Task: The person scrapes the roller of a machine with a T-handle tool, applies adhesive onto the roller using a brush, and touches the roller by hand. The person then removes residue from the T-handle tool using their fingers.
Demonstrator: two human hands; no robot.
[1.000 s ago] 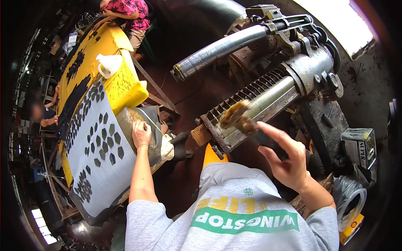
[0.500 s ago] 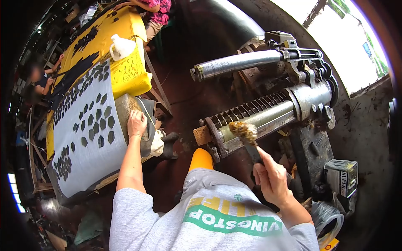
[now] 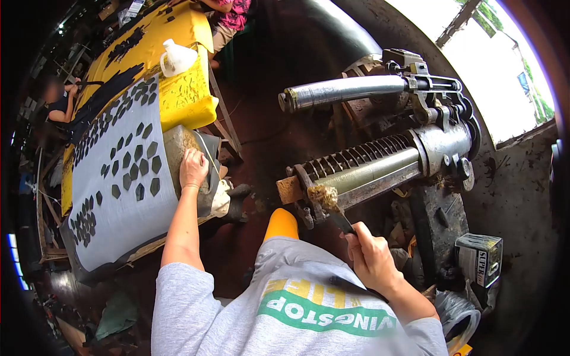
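My right hand (image 3: 373, 254) is closed around the dark handle of a brush (image 3: 325, 199). The brush's clumped, yellowish bristles point up and away from me, in front of the machine's near end. My left hand (image 3: 194, 168) lies over the edge of a tan-stained, box-shaped thing (image 3: 176, 144) at the table's corner, fingers bent down on its rim. A pale cord arches beside that hand. Just left of it, a light grey sheet (image 3: 133, 219) carries many dark five-sided pieces (image 3: 134, 172), some spaced apart and some bunched.
A metal machine (image 3: 380, 166) with a spring and rollers stands ahead on the right. A white jug (image 3: 177, 58) sits on the yellow-covered table (image 3: 172, 29). A printed tin (image 3: 478, 260) is at the right. Two people are at the table's far and left sides.
My right hand and the brush have moved left and slightly down. My left hand stays on the box-shaped thing's edge. The whole view has shifted a little.
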